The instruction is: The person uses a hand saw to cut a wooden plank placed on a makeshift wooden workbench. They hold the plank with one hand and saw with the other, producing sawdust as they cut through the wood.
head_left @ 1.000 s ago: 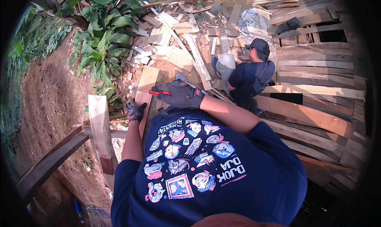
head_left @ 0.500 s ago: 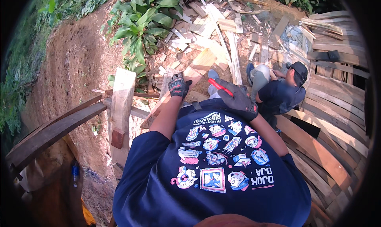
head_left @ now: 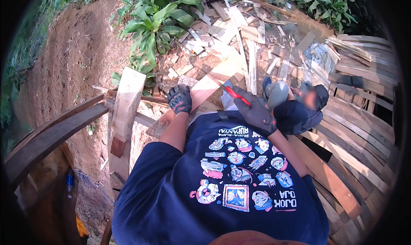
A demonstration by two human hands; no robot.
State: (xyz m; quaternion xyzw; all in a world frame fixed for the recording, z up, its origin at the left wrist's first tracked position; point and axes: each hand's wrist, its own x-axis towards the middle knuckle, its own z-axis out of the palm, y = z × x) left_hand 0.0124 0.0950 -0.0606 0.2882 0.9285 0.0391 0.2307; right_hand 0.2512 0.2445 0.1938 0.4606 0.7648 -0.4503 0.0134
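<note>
My left hand (head_left: 180, 100), in a dark padded glove, rests palm down on weathered wood with its fingers apart. Right beside it a pale wooden board (head_left: 204, 91) slants up and to the right. My right hand (head_left: 255, 113), in a dark glove, is closed round the red handle of a handsaw (head_left: 238, 95). The saw's thin blade reaches toward the upper left, over the pale board; whether its teeth touch the wood I cannot tell.
A person in a dark cap (head_left: 299, 110) crouches close by on the right. Wood offcuts (head_left: 222, 28) litter the ground ahead. Stacked planks (head_left: 359, 129) fill the right side. An upright plank (head_left: 126, 99) and a curved beam (head_left: 55, 131) stand at left, near a leafy plant (head_left: 158, 22).
My left hand has shifted left and its fingers have spread on the wood. The saw has swung so that its blade shows over the pale board. The crouching person has leaned left.
</note>
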